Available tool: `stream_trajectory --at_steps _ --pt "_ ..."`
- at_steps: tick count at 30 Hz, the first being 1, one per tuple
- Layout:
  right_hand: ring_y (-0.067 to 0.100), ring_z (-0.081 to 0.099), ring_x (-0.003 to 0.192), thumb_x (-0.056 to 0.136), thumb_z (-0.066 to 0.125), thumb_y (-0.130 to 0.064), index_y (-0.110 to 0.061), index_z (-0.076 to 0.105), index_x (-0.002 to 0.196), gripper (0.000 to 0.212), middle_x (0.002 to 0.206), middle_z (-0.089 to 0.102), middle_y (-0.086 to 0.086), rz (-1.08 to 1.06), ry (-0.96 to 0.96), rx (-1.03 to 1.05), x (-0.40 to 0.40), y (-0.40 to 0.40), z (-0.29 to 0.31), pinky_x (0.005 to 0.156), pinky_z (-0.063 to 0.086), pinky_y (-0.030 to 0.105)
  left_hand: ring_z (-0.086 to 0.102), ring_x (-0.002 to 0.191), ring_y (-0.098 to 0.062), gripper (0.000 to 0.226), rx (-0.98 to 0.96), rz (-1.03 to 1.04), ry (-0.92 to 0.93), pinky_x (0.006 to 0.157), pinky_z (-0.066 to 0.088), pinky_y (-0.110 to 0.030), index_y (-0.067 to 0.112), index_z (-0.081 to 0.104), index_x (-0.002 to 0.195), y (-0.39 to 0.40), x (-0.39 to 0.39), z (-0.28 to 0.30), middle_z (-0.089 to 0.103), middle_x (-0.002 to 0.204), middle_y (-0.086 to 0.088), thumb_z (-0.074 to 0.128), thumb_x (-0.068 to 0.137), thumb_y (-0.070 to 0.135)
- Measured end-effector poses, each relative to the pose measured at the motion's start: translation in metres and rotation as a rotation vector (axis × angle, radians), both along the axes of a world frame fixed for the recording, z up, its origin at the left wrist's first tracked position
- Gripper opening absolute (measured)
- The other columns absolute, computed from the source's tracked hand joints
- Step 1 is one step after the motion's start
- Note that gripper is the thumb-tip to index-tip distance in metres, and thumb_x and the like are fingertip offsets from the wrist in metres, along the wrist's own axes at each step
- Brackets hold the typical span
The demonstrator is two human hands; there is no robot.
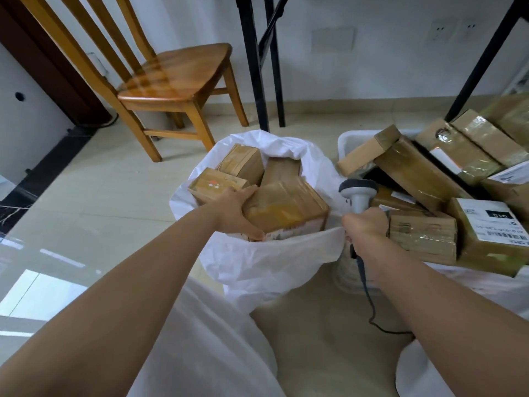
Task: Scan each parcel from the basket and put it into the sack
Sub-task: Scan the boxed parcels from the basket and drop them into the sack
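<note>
lowering a taped cardboard parcel (286, 209) into the white sack (272, 259), the left hand (236, 212) spans its left end, fingers spread and curled over the edges; long axis runs left-right. right hand (365, 224), nearer the basket (347, 138), pinches the sack rim and grips the barcode scanner (359, 193).

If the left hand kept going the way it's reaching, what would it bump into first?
The left hand already grips a parcel in the sack. Further on, it would probably meet the smaller box just beyond its fingers, though depth is unclear.
</note>
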State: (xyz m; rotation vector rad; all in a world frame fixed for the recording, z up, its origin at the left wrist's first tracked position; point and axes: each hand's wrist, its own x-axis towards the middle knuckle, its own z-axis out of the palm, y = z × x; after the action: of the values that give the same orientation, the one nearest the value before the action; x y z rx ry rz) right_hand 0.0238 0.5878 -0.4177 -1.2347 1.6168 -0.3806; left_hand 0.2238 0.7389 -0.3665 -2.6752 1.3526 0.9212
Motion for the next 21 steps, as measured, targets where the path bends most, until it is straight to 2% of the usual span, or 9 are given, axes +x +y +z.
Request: stream_trajectory --at_steps 2,4,10,13,15,17,18,19,21 --pt "0.039 0.064 0.102 0.081 0.069 -0.008 -0.002 0.053 0.122 0.045 0.114 0.062 0.020 0.001 0.015 0.010 0.001 -0.002 -0.002 0.073 0.051 0.039 0.039 0.128 -0.027 0.120 -0.015 -0.105 0.030 0.108 0.039 -0.042 0.043 0.008 0.154 0.002 -0.002 0.002 0.028 0.138 0.000 0.086 0.063 0.053" --pt "0.038 0.064 0.100 0.082 0.069 -0.008 -0.003 0.053 0.121 0.043 0.113 0.062 0.020 0.007 0.040 0.009 0.001 -0.001 -0.004 0.071 0.050 0.037 0.038 0.128 -0.027 0.124 -0.007 -0.138 0.020 0.108 0.039 -0.042 0.045 0.006 0.153 0.007 -0.002 -0.002 0.027 0.137 0.000 0.087 0.060 0.053" --pt "0.033 0.059 0.109 0.088 0.067 -0.010 -0.007 0.049 0.128 0.044 0.119 0.057 0.016 0.029 0.098 -0.029 0.002 -0.002 -0.006 0.089 0.053 0.041 0.040 0.128 -0.036 0.133 0.090 -0.217 -0.105 0.105 0.043 -0.046 0.047 -0.008 0.151 0.005 -0.010 -0.020 0.019 0.144 -0.010 0.088 0.059 0.053" --pt "0.033 0.059 0.108 0.088 0.068 -0.010 -0.008 0.047 0.130 0.046 0.121 0.057 0.016 0.030 0.113 -0.043 0.001 -0.002 -0.006 0.090 0.054 0.041 0.041 0.126 -0.034 0.120 0.077 -0.219 -0.134 0.102 0.045 -0.047 0.044 0.011 0.150 -0.001 -0.007 -0.009 0.025 0.141 -0.008 0.088 0.058 0.054" --pt "0.031 0.059 0.107 0.089 0.068 -0.012 -0.010 0.046 0.132 0.048 0.121 0.057 0.014 0.038 0.097 -0.045 0.001 -0.001 -0.008 0.092 0.055 0.040 0.041 0.127 -0.031 0.101 -0.070 -0.172 -0.090 0.102 0.044 -0.049 0.040 0.026 0.145 -0.004 -0.009 -0.004 0.029 0.141 -0.005 0.084 0.063 0.056" --pt "0.031 0.060 0.106 0.088 0.069 -0.012 -0.012 0.047 0.131 0.048 0.121 0.057 0.014 0.046 0.075 -0.046 0.004 0.002 -0.008 0.092 0.055 0.042 0.036 0.136 -0.031 0.097 -0.141 -0.136 0.005 0.108 0.038 -0.056 0.043 0.019 0.148 -0.006 -0.020 -0.008 0.024 0.151 -0.001 0.077 0.072 0.059" --pt "0.031 0.061 0.107 0.088 0.069 -0.012 -0.012 0.047 0.131 0.048 0.121 0.058 0.014 0.052 0.073 -0.052 0.006 0.003 -0.008 0.092 0.055 0.043 0.029 0.141 -0.033 0.100 -0.107 -0.179 -0.036 0.111 0.030 -0.061 0.046 0.010 0.150 -0.008 -0.028 -0.014 0.019 0.156 0.002 0.072 0.075 0.063" --pt "0.031 0.061 0.107 0.088 0.069 -0.012 -0.011 0.048 0.130 0.047 0.121 0.058 0.014 0.060 0.080 -0.060 0.008 0.004 -0.007 0.092 0.055 0.043 0.022 0.145 -0.034 0.103 -0.047 -0.247 -0.139 0.112 0.023 -0.066 0.047 0.001 0.151 -0.010 -0.036 -0.022 0.014 0.158 0.003 0.067 0.075 0.067" --pt "0.032 0.061 0.107 0.088 0.068 -0.012 -0.010 0.049 0.128 0.044 0.120 0.058 0.015 0.069 0.101 -0.072 0.011 0.004 -0.006 0.091 0.055 0.041 0.021 0.143 -0.037 0.111 0.014 -0.333 -0.364 0.111 0.017 -0.069 0.045 -0.011 0.151 -0.013 -0.052 -0.038 0.013 0.159 -0.001 0.067 0.075 0.069"
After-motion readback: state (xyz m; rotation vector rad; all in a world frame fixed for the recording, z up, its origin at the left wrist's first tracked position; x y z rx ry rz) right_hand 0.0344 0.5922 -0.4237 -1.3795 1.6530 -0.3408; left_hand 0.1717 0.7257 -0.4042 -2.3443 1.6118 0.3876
